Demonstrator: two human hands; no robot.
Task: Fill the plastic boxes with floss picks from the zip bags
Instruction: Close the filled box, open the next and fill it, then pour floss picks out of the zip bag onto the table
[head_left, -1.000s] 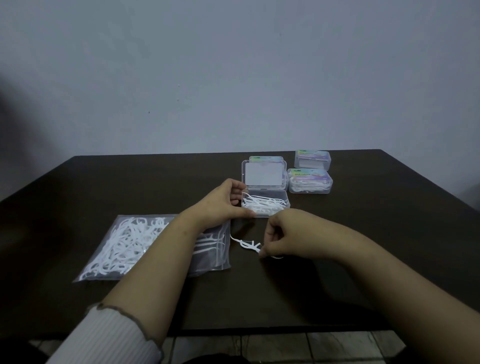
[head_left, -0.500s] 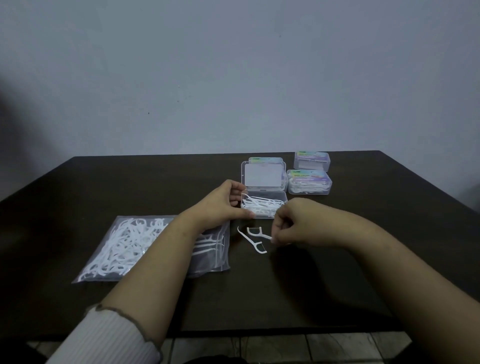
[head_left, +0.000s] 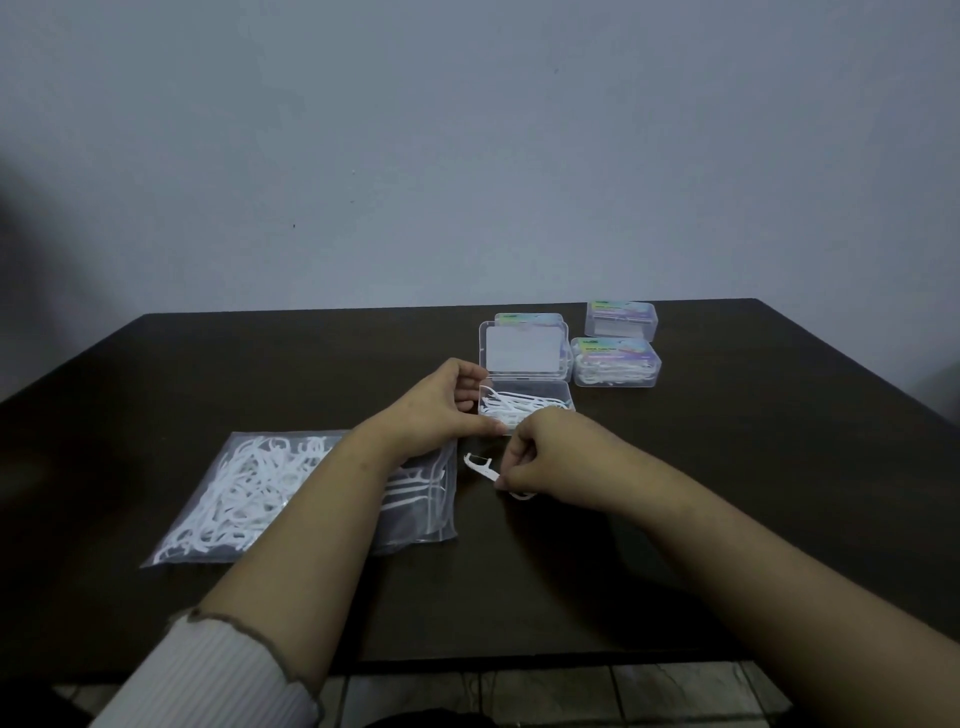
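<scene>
Floss picks, thin white plastic ones (head_left: 482, 464), are what this is all about, and one lies on the dark brown bench (head_left: 727, 467) just beside the open clear plastic box (head_left: 525, 402), at about 7 o'clock from it. The right hand (head_left: 545, 457) has its fingers (head_left: 503, 482) curled in, pinching the handle end of that pick; a second white bit pokes out under the hand, can't tell if it's another pick.

Left hand (head_left: 441, 413) cups the box's near-left corner, thumb along the front edge, fingers bent round the side.

What could go wrong, I reckon: these picks are tiny and springy, so a pinch that far toward the tip could flick it away. Also the box is light, so knocking it with the right wrist might tip the picks already in it if the left hand slackens.

Rest of the supply sits in the clear zip bag (head_left: 249, 493) at 8 o'clock, partly under the left forearm. Two closed boxes with colourful labels (head_left: 615, 361) sit at 1 o'clock.
</scene>
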